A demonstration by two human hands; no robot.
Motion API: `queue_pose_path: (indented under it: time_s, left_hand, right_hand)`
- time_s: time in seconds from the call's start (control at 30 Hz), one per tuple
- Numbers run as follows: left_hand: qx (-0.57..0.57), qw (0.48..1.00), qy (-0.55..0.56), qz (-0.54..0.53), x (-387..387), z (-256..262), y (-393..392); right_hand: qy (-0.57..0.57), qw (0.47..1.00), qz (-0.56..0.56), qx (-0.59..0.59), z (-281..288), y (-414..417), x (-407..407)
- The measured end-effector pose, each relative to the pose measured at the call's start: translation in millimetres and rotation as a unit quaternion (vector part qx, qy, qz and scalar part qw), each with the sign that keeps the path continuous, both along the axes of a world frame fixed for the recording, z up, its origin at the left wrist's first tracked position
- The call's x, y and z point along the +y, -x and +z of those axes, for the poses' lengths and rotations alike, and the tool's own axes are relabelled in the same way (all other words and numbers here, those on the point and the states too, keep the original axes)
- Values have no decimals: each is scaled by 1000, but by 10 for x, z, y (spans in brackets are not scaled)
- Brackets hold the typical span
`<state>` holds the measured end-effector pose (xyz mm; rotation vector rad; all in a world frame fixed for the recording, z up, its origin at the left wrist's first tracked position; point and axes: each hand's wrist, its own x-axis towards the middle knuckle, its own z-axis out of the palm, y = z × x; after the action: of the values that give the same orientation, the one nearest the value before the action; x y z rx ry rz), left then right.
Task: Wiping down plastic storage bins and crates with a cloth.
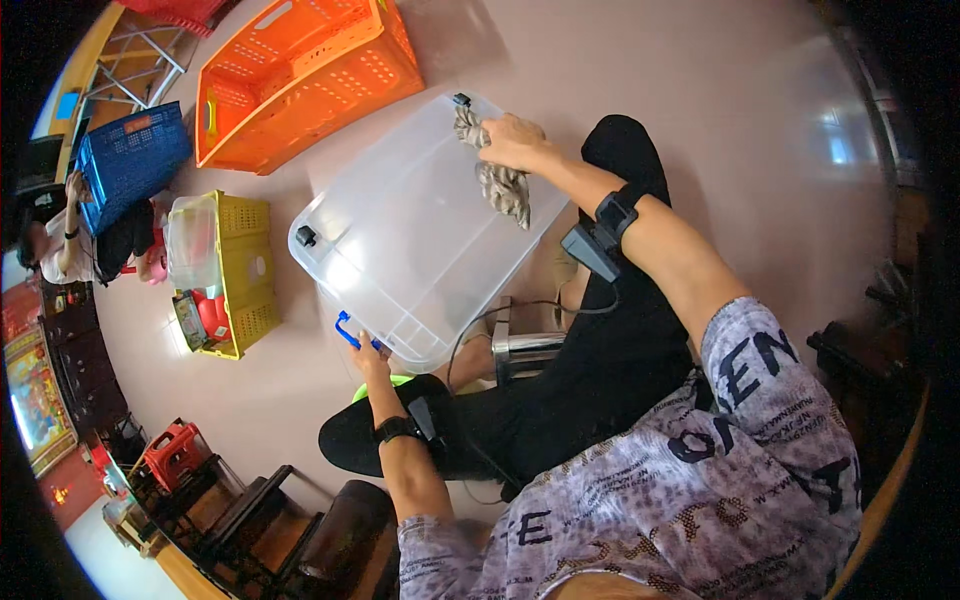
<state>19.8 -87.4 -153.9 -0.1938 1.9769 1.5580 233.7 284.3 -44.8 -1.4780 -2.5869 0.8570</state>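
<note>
In front of me a clear plastic storage box (405,240) is turned with its base toward me. Small black casters (305,235) show at two of its corners. My left hand (373,354) grips the box by a blue plastic handle (345,328) at its near left end. Across the base, close to the far right corner, my right hand (516,142) is closed around a crumpled grey cloth (504,193). The cloth lies against the plastic, with loose ends on both sides of my fist.
A large orange crate (330,90) stands beyond the box. To the left are a yellow crate (251,277) with things in it and a person holding a blue crate (139,165). Below my knees is a metal-legged stool (529,352). A cable (540,308) hangs from my right forearm.
</note>
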Motion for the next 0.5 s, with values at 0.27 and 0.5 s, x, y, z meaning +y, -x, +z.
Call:
queue_pose_path:
  time_s: [0.27, 0.5]
  left_hand:
    - [6, 999, 24, 20, -107, -95, 79]
    - [21, 1000, 15, -10, -109, -50, 5]
  right_hand:
    - [-59, 937, 218, 267, 689, 848, -735]
    - [-68, 932, 305, 182, 427, 1289, -912]
